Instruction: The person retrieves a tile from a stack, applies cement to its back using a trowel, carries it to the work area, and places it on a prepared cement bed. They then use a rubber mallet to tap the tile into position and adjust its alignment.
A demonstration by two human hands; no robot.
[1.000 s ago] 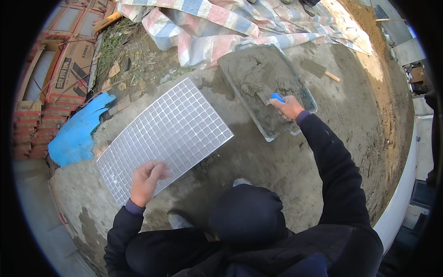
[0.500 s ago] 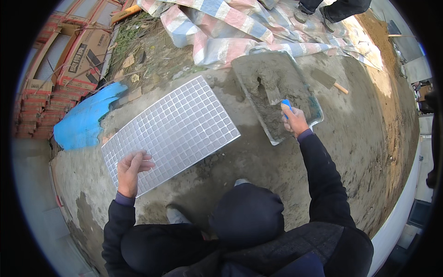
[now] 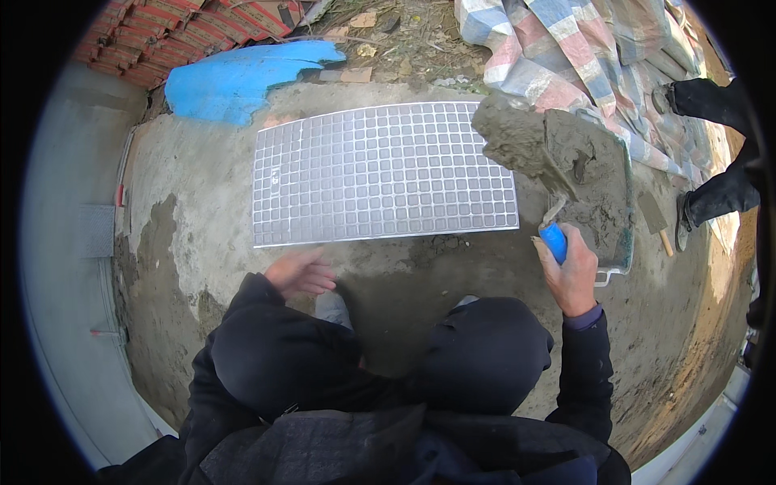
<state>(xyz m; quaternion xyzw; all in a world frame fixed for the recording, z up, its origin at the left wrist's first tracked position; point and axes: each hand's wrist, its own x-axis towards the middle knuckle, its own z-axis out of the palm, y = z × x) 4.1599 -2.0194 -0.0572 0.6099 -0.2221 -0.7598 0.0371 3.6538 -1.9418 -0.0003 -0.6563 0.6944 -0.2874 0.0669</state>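
Note:
My right hand (image 3: 572, 271) is closed round the blue handle of a trowel (image 3: 553, 239). A large lump of wet grey mortar (image 3: 511, 133) sits on its blade, raised at the left side of a mortar tub (image 3: 624, 206) and near the panel's right corner. The rectangular panel (image 3: 388, 174) lies flat on the ground, a grid of small squares covering its upper face; it looks like a large tile turned back up. Just off its near edge, my left hand (image 3: 301, 273) hangs open above my knee, fingers stretched out and holding nothing.
A second trowel (image 3: 654, 220) with a wooden handle lies right of the tub. Beyond are a striped tarp (image 3: 558, 48), a torn blue sheet (image 3: 242, 81) and stacked red boxes (image 3: 186, 40). Another person's dark-clad legs (image 3: 719, 145) stand at the right.
The trowel has come up out of the tub's mortar with a lump on its blade and moved left. My left hand has drawn back off the panel. The view has turned.

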